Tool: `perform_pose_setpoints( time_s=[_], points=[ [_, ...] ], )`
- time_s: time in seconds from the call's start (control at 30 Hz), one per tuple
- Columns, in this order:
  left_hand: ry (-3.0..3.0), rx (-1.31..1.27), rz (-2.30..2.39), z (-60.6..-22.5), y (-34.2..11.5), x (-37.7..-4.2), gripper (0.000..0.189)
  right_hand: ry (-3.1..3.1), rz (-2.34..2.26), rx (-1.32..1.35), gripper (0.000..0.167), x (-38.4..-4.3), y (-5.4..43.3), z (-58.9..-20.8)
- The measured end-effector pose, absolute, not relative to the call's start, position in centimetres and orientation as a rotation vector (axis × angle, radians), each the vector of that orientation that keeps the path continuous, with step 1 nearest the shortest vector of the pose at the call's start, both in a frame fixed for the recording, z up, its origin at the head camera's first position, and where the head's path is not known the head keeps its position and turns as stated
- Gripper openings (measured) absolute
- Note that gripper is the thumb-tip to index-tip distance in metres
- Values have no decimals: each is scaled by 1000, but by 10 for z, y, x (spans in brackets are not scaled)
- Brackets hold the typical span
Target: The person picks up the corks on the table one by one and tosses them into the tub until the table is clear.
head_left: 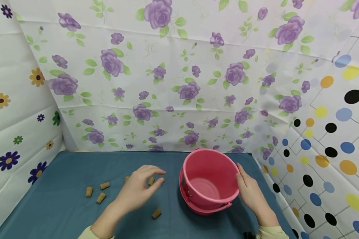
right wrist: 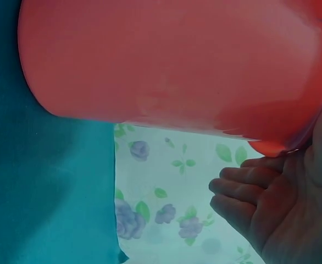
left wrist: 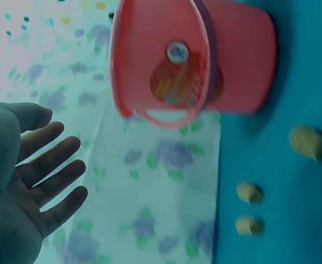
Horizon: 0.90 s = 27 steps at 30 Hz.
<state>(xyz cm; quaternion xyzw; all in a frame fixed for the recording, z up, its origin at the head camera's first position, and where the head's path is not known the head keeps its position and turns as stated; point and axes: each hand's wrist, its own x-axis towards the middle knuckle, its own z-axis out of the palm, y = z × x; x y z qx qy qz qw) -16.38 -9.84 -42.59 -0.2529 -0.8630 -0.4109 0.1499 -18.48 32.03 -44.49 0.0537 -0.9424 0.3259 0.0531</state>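
Note:
A pink bucket (head_left: 210,189) stands on the blue cloth, its mouth facing up and its inside showing no contents. Its handle hangs down around the near side, and a printed picture shows on its wall in the left wrist view. At the bucket's right rim, my right hand (head_left: 252,191) rests with fingers fairly straight. My left hand (head_left: 139,187) hovers left of the bucket above the cloth, fingers spread and loosely bent, holding nothing. A cork (head_left: 151,181) shows just behind its fingers, and another cork (head_left: 156,213) lies nearer the front.
Several more corks, such as one cork (head_left: 89,192), lie on the left part of the blue cloth (head_left: 62,212). A flowered sheet (head_left: 167,83) hangs behind the table, with a dotted sheet (head_left: 323,172) on the right and another flowered sheet (head_left: 15,132) on the left.

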Motion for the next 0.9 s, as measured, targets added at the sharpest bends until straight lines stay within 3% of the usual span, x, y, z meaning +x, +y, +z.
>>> perform_pose_setpoints(
  time_s=[0.47,0.9],
  points=[
    [-2710,-304,-1173,-475,-197,-127,13,-2832,1025,150,59,-184,318,-447],
    [-2948,-98,-1124,-521,-241,-120,17,-2850,1016,123,63,-184,319,-446]
  ],
)
